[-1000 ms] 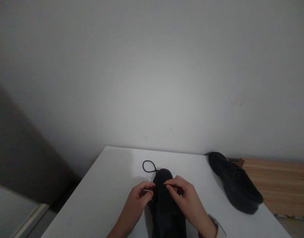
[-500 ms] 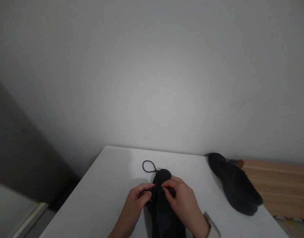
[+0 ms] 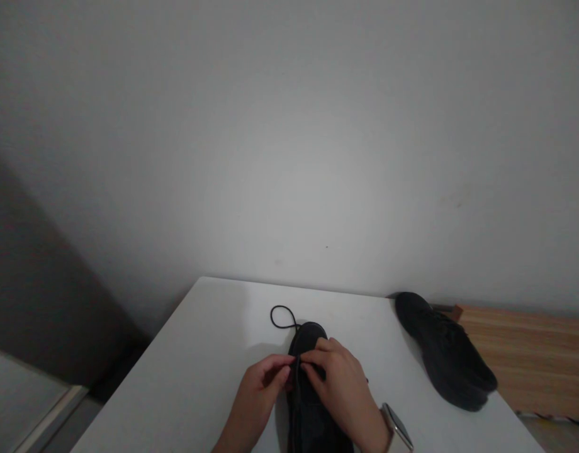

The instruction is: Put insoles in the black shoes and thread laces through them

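Two hands, the left hand [image 3: 262, 387] and right hand [image 3: 339, 385], crowd the lace [image 3: 296, 412] of a black shoe [image 3: 320, 418] at six o'clock; dimness prevents telling whether their fingers grip it. A black loop [image 3: 280, 306] lies toward eleven. White desk [image 3: 190, 384] stretches to nine; a strip separates the right hand from a second shoe [image 3: 444, 353] at four, hiding the desk's edge.

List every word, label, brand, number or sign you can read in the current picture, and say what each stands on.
None: no text can be read.
Near shoe: no legible lettering.
Other shoe: no legible lettering.
Watch: slanted and too small; nothing readable.
Wall: a few small marks, no readable sign.
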`<state>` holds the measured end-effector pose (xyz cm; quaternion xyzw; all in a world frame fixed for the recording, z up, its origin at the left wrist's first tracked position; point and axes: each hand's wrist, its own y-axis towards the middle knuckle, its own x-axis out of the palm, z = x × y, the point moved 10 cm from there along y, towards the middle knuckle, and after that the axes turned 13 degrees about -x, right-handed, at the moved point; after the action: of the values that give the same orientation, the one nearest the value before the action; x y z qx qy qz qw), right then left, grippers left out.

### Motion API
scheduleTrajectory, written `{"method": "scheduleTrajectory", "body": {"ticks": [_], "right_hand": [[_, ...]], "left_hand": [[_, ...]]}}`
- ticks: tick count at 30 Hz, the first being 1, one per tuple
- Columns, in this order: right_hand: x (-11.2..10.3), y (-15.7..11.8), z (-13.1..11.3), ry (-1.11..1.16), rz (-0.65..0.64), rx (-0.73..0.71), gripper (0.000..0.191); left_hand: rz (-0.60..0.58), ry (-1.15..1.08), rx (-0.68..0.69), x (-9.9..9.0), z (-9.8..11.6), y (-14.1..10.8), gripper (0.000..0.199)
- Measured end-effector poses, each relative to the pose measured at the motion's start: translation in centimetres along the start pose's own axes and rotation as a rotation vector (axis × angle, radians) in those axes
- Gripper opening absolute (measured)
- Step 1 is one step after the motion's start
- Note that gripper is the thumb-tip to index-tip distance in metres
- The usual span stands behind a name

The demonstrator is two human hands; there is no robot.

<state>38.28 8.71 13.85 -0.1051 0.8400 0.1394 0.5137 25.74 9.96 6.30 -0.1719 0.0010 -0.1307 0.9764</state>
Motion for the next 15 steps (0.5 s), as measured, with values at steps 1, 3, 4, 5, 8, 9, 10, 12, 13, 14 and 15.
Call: {"method": "scheduleTrajectory", "body": {"ticks": [1,3,4,5,8,9,10,12,13,14,15], "right_hand": [[0.0,0.0,-0.1,0.007,0.001,-0.007,0.025],[-0.1,-0.2,-0.3,0.041,0.011,-0.024,0.022],[-0.3,-0.3,-0.4,0.072,0.022,-0.036,0.02],[-0.6,-0.4,-0.4,0.114,0.044,-0.051,0.018],[-2.9,-1.0,0.9,0.268,0.19,-0.085,0.021],[-3.8,-1.3,2.0,0.318,0.258,-0.079,0.025],[-4.7,-1.8,3.4,0.372,0.326,-0.051,0.029],[-5.3,-2.7,7.0,0.486,0.418,0.06,0.033],[-5.1,-3.2,8.8,0.551,0.438,0.132,0.035],[-4.6,-3.5,10.3,0.596,0.441,0.189,0.037],[-3.8,-3.8,11.6,0.64,0.43,0.237,0.04]], "left_hand": [[0.009,0.013,0.011,0.1,-0.1,0.1,0.031],[0.034,0.038,0.03,0.0,-0.2,0.2,0.026],[0.049,0.053,0.041,-0.2,-0.1,0.2,0.024],[0.069,0.068,0.053,-0.5,0.1,0.2,0.023],[0.158,0.097,0.095,-3.0,1.4,-0.2,0.023],[0.195,0.099,0.106,-4.4,1.8,-0.4,0.024],[0.232,0.098,0.114,-5.9,2.2,-0.7,0.026],[0.3,0.086,0.122,-9.4,2.8,-1.5,0.031],[0.334,0.077,0.122,-11.3,2.8,-2.0,0.035],[0.382,0.051,0.123,-13.3,2.7,-2.6,0.04],[0.433,0.013,0.112,-15.3,2.3,-3.3,0.045]]}}
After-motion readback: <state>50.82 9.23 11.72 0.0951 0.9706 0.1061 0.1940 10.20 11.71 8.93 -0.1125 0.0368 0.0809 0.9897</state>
